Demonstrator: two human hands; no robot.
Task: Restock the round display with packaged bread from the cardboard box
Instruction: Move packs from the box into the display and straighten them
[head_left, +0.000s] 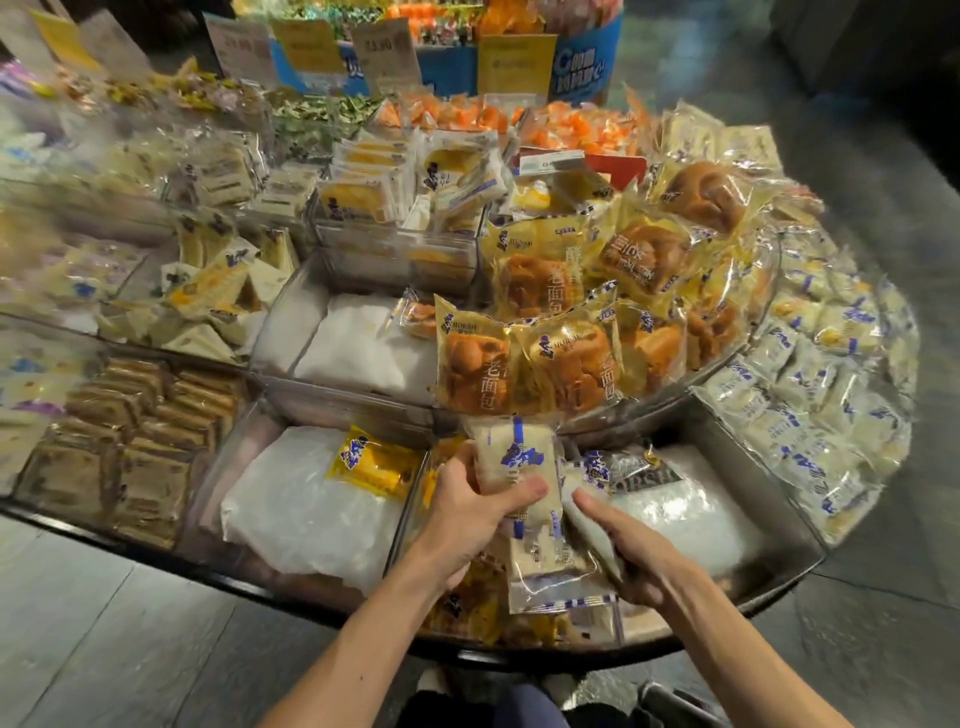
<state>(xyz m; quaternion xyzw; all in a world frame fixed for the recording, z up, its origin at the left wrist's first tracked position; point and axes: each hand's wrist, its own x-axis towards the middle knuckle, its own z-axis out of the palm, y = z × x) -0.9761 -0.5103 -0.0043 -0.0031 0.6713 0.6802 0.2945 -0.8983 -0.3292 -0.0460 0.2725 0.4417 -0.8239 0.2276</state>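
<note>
My left hand (475, 512) grips a white bread packet with blue print (511, 457), held upright over the near compartment of the round display (571, 656). My right hand (621, 545) holds a second pale bread packet (584, 512) just to the right, its thumb on top. A clear-ended packet (553, 571) hangs below, between both hands. The cardboard box is not in view.
Yellow packets of brown buns (561, 358) pile up behind my hands. White and blue packets (810, 410) fill the right-hand rim. Crumpled white plastic liners (311, 514) lie in the near-left bins with one yellow packet (376, 465). Brown sliced packs (135, 441) sit far left.
</note>
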